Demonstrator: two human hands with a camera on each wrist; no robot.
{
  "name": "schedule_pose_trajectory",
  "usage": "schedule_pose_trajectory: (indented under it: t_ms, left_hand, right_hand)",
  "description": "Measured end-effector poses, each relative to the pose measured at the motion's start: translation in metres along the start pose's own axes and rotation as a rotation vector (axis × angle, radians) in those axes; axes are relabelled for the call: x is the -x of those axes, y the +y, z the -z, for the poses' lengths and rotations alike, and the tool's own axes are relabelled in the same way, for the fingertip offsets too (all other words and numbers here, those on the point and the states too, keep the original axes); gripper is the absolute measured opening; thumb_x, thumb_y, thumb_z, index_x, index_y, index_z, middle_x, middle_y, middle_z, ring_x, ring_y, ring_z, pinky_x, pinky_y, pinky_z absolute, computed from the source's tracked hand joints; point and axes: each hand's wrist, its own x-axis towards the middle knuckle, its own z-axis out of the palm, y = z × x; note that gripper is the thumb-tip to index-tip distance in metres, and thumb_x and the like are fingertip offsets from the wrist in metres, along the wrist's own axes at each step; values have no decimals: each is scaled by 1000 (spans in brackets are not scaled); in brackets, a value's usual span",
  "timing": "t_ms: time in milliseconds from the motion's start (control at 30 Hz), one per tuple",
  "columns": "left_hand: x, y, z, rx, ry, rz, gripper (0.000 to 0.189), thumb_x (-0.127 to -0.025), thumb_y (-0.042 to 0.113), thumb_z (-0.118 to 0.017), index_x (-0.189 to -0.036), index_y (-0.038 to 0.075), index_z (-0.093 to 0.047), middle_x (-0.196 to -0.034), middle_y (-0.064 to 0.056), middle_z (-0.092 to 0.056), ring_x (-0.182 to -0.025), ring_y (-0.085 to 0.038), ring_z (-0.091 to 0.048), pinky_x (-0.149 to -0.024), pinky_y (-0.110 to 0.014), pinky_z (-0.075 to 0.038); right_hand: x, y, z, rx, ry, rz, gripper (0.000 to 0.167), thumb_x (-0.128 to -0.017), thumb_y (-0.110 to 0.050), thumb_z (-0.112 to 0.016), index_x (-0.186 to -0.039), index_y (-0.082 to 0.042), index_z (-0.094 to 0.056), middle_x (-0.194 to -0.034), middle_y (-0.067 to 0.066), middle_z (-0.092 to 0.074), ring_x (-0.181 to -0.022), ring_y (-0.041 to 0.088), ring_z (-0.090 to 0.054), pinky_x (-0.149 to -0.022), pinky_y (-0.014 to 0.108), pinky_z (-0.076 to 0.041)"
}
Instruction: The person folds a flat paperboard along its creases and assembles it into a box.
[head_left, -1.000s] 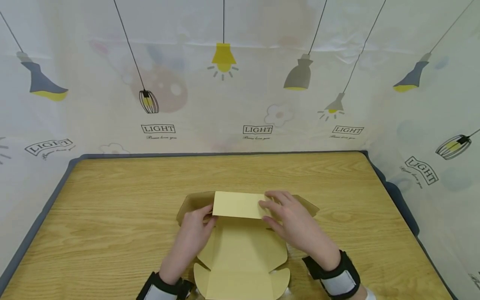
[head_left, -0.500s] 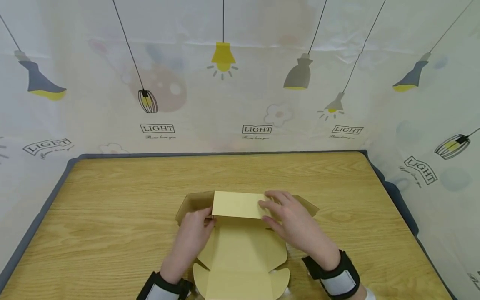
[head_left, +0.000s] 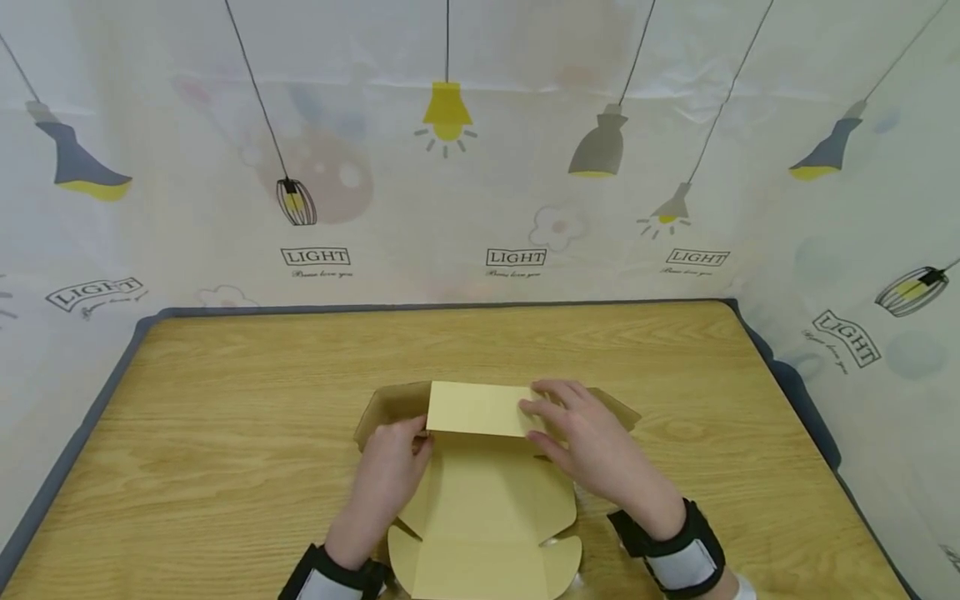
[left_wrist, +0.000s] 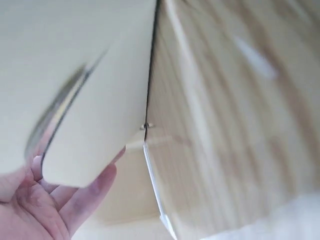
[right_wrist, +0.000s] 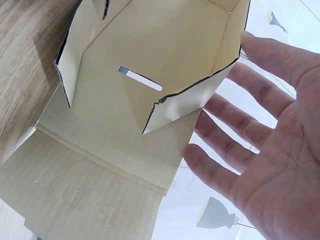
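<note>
A partly folded cardboard box (head_left: 491, 496) lies on the table, its yellowish flat part toward me and a raised panel (head_left: 476, 408) at the far end. My left hand (head_left: 388, 462) grips the panel's left end, fingertips partly hidden behind it. In the left wrist view, its fingers (left_wrist: 90, 195) curl behind a cardboard flap (left_wrist: 95, 140). At the right end is my right hand (head_left: 588, 442), with fingers spread over the panel and the thumb lower. The right wrist view shows its fairly straight fingers (right_wrist: 225, 160) along the outer side, thumb at a corner beside a slotted wall (right_wrist: 175, 55).
Side flaps (head_left: 390, 408) spread outward at the box's far end. Rounded tabs (head_left: 562, 567) lie near me. The wooden table (head_left: 225, 467) has a dark grey border (head_left: 442, 309). Behind it hangs a pale sheet (head_left: 480, 192) printed with lamps.
Both hands stay at the ends of the raised panel. The left thumb has shifted slightly toward me. The box keeps its shape.
</note>
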Motion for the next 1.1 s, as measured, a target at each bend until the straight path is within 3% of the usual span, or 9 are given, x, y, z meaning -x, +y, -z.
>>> schedule_pose_trajectory:
  t_ms: [200, 367, 467, 633, 700, 767, 933, 1100]
  left_hand:
    - [-1, -4, 4, 69, -40, 61, 32, -89, 2, -73, -120, -5, -70, -110, -22, -76, -90, -29, -77, -70, -34, -64]
    - [1, 3, 21, 4, -77, 49, 42, -90, 14, -76, -128, 0, -68, -118, -19, -74, -99, -31, -75, -76, -41, -64]
    - [4, 6, 35, -21, -31, -29, 44, -88, 19, -79, -129, 6, -68, -121, -15, -74, -102, -30, -74, -81, -44, -63]
    - [3, -2, 52, 42, 192, -284, 46, -83, 11, -83, -126, 6, -69, -122, -11, -74, -108, -29, -72, -89, -44, -61]
    - [1, -9, 55, 47, 239, -317, 53, -82, 11, -84, -131, 5, -65, -132, -12, -69, -118, -32, -68, -97, -47, -58]
    - [-1, -15, 57, 46, 222, -281, 64, -82, 14, -84, -140, 5, -58, -143, -15, -60, -130, -36, -59, -108, -53, -50]
    - [-3, -29, 60, 39, 31, -99, 87, -84, 29, -83, -156, 12, -38, -161, -15, -40, -145, -41, -41, -116, -62, -38]
    - [-6, -38, 57, 58, -69, -26, 90, -84, 30, -83, -158, 11, -34, -157, -15, -45, -140, -42, -47, -112, -62, -43]
  right_hand:
    - [0, 0, 0, 2, -4, -2, 35, -89, -25, -79, -121, -13, -73, -133, 14, -64, -123, 32, -61, -103, 48, -55]
    - [1, 0, -1, 3, -3, 2, 35, -88, -24, -79, -121, -13, -73, -133, 14, -64, -123, 33, -61, -103, 49, -54]
    - [1, 0, -1, 7, 0, 6, 36, -89, -25, -79, -121, -13, -73, -133, 14, -64, -124, 33, -61, -103, 49, -54]
    - [1, 0, -1, 12, 7, 14, 36, -89, -25, -79, -121, -12, -73, -133, 15, -64, -123, 33, -61, -103, 49, -54]
    - [1, 0, 0, 13, 9, 15, 36, -88, -24, -79, -121, -12, -73, -133, 15, -65, -123, 33, -61, -103, 50, -54]
    - [1, 0, 0, 13, 10, 13, 36, -88, -24, -79, -121, -12, -73, -133, 15, -65, -123, 33, -61, -103, 50, -54]
    - [2, 0, 0, 1, 16, 5, 34, -89, -24, -79, -121, -12, -74, -132, 14, -65, -123, 32, -61, -101, 47, -56]
    - [2, 0, 0, -3, 21, 5, 33, -89, -24, -79, -121, -13, -74, -132, 14, -65, -123, 32, -61, -101, 47, -56]
